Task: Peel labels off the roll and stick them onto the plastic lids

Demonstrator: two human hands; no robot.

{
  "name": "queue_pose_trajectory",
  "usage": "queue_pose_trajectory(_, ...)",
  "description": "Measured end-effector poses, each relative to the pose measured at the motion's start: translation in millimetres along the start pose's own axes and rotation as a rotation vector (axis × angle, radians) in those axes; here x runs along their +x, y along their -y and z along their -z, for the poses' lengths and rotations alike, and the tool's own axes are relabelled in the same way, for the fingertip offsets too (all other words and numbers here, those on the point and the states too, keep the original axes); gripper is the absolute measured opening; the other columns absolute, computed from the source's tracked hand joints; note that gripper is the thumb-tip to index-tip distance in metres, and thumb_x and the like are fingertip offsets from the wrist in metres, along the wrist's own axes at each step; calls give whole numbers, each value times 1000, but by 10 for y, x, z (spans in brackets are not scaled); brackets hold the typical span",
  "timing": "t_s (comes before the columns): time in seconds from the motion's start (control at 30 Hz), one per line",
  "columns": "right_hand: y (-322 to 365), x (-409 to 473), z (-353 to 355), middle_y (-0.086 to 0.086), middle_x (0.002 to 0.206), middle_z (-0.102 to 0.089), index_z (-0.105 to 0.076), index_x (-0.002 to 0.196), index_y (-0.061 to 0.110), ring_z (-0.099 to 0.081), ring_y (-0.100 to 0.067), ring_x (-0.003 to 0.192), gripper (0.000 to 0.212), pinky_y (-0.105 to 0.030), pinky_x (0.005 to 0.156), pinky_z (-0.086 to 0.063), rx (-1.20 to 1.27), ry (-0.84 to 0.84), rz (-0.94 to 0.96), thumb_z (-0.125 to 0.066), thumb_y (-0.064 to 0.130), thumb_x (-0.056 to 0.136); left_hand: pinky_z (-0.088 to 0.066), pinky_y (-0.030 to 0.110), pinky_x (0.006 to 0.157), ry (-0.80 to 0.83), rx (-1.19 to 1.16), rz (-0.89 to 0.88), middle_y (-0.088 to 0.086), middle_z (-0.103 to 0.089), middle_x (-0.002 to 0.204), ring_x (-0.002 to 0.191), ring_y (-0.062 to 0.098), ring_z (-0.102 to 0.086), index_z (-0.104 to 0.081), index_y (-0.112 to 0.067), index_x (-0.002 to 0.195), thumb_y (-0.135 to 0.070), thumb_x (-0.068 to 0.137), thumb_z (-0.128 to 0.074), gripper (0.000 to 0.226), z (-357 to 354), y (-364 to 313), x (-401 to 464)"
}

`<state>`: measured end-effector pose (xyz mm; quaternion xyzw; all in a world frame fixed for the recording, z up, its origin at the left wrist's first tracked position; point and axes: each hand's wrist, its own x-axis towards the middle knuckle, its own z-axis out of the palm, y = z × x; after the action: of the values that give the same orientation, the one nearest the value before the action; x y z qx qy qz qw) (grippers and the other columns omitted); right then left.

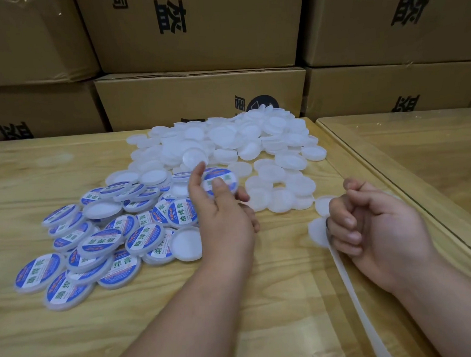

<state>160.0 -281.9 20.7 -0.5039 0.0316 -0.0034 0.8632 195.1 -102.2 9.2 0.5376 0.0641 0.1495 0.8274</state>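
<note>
Holding a labelled lid (pixel 220 181), left hand (pixel 222 215) hovers beside the labelled pile (pixel 95 242).

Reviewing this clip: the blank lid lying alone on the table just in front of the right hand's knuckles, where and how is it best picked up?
That blank lid lies flat on the wooden table, apart from the other lids, so its rim is the part to grip. Probably best from above, thumb and fingers on opposite edges. Its right side is crowded by the right hand, which holds the backing strip, so the left hand has clearer access once it drops its labelled lid.
</note>
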Motion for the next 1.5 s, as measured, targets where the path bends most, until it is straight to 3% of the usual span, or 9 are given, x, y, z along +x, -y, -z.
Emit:
queue_pose_trajectory(0.17, 7, -9, -13, -2, 54, -36, -44, 85, 25, -30, -13, 38, 14, -19, 35, -21, 24, 35, 37, -42, 12, 78, -54, 28, 51, -276, -301, 72, 7, -71, 104, 53, 16, -67, -15, -61, 146, -23, 109, -37, 57, 80, -105, 151)
queue_pose_trajectory(0.3, 5, -11, 0, -2, 55, -37, -44, 84, 27, -31, -12, 38, 26, -19, 35, -21, 35, 14, 53, -30, 9, 96, -57, 30, 57, -241, -321, 103, 7, -74, 106, 65, 22, -74, -18, -61, 145, -16, 107, -41, 63, 73, -109, 155)
queue_pose_trajectory(0.5, -5, -1, -14, -2, 55, -36, -34, 79, 23, -31, -14, 37, 25, -19, 36, -23, -53, -43, 98, -33, 20, 104, -45, 14, 83, 295, 631, -200, -22, -68, 106, 96, -6, -59, -62, -41, 113, -12, 98, -51, 35, 5, 50, -40)
queue_pose_trajectory(0.63, -46, 12, -36, -3, 57, -40, -47, 71, 22, -32, -14, 38, 35, -21, 37, -25, -190, -110, 213, -46, 22, 106, -26, 19, 111, 616, 1055, -479, -15, -59, 133, 130, 7, -41, -67, -33, 126, -19, 93, -60, 36, -15, 119, -164)
queue_pose_trajectory(0.77, -63, -3, -39, -3, 62, -45, -60, 65, 23, -32, -11, 42, 38, -21, 38, -28, -310, -124, 288, -57, 17, 103, -10, 33, 116, 836, 1206, -466, -22, -35, 157, 145, 9, -16, -52, -46, 140, -41, 96, -58, 45, -15, 126, -231)
queue_pose_trajectory(0.97, -70, -5, -34, 0, 62, -51, -68, 70, 22, -34, -7, 43, 33, -16, 39, -31, -370, -127, 320, -60, 16, 101, -6, 30, 113, 843, 1237, -451, -21, -37, 156, 144, 8, -14, -64, -49, 120, -54, 88, -65, 32, -19, 112, -269)
queue_pose_trajectory(1.17, -76, -20, -58, -1, 61, -54, -71, 73, 20, -36, -7, 40, 26, -17, 38, -30, -351, -149, 307, -66, 15, 98, -23, 29, 105, 779, 1190, -475, -21, -63, 121, 127, 7, -40, -64, -37, 98, -46, 85, -69, 17, -29, 118, -263)
queue_pose_trajectory(1.37, -61, -28, -82, -16, 69, -47, -58, 63, 21, -27, -17, 46, 13, -22, 41, -23, -355, -149, 296, -57, 13, 74, -33, 30, 106, 717, 1113, -410, -20, -54, 113, 116, 7, -45, -62, -42, 115, -26, 84, -64, 35, -6, 120, -220)
queue_pose_trajectory(1.5, -72, -22, -62, -17, 69, -46, -52, 57, 20, -28, -19, 47, 15, -22, 42, -24, -371, -155, 293, -50, 10, 69, -22, 26, 111, 773, 1201, -408, -22, -45, 138, 131, 6, -31, -55, -45, 136, -39, 93, -59, 43, -14, 123, -229)
